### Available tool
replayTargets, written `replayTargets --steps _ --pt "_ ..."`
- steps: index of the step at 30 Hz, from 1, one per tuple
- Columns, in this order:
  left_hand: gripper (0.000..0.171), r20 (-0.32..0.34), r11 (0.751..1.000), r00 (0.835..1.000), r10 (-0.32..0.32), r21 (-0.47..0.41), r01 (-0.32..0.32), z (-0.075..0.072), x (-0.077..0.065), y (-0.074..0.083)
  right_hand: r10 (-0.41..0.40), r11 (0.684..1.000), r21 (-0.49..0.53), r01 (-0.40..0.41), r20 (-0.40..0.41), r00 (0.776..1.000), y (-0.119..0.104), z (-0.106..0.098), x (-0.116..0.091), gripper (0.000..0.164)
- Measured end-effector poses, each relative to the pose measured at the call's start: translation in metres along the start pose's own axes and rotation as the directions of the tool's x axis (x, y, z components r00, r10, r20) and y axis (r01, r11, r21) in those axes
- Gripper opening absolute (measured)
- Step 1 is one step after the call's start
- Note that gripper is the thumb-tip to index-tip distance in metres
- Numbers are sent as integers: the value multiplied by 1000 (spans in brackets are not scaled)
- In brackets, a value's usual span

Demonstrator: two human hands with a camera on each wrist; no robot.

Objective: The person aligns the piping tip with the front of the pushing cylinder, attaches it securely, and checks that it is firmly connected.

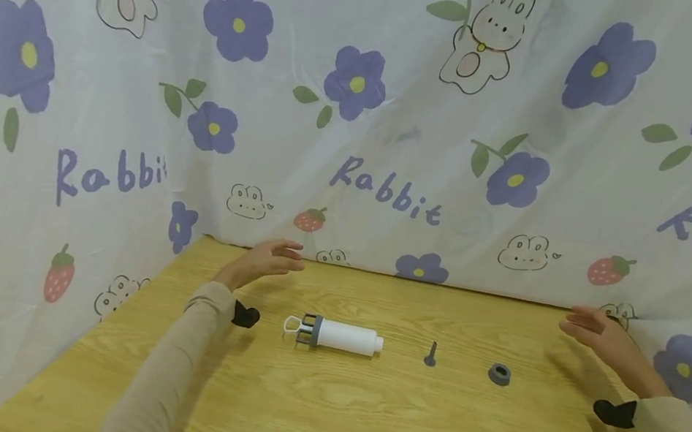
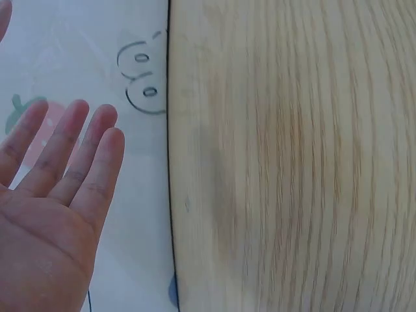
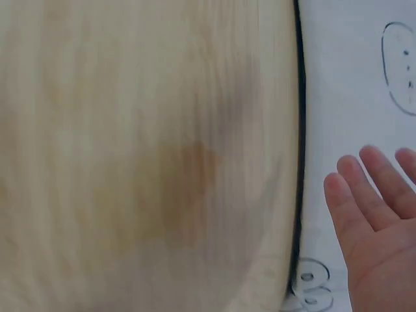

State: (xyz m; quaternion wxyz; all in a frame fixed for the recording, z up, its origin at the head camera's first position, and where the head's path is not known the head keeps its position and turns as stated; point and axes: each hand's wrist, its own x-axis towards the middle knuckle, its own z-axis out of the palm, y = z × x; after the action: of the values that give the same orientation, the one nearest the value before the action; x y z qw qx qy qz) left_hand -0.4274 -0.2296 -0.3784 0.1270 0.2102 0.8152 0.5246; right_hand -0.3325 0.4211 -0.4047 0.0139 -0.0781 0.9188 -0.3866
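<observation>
Three parts lie in a row on the wooden table [image 1: 317, 419] nearest me: white syringe-like tube [image 1: 339, 335], small dark pin [image 1: 430, 355], grey ring [image 1: 499, 373]. Beyond them, my left hand [image 1: 263, 261] and right hand [image 1: 595, 332] hover with fingers [image 2: 84, 146] straight, holding nothing. Farthest back hangs the printed curtain [image 1: 401, 106].

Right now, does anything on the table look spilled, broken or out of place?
Nothing spilled or broken. The white syringe-like tube lies on its side; the small dark nozzle and grey ring sit apart to its right. Both hands hover open, holding nothing.
</observation>
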Motion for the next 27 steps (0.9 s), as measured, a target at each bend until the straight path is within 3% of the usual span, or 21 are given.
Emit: replayTargets --steps 5,11,21,27 --pt "64 61 1000 998 3 -17 -2 17 9 9 -45 999 30 44 18 999 -1 9 -12 71" --pt "63 102 998 995 -2 55 -4 48 21 19 -104 991 91 100 44 994 -6 19 -21 65" --pt "61 199 992 980 26 119 -50 90 37 36 -129 978 177 108 113 985 -9 34 -23 58" --pt "60 234 985 972 31 159 -70 111 44 42 -167 977 157 145 134 977 -18 43 -21 57"
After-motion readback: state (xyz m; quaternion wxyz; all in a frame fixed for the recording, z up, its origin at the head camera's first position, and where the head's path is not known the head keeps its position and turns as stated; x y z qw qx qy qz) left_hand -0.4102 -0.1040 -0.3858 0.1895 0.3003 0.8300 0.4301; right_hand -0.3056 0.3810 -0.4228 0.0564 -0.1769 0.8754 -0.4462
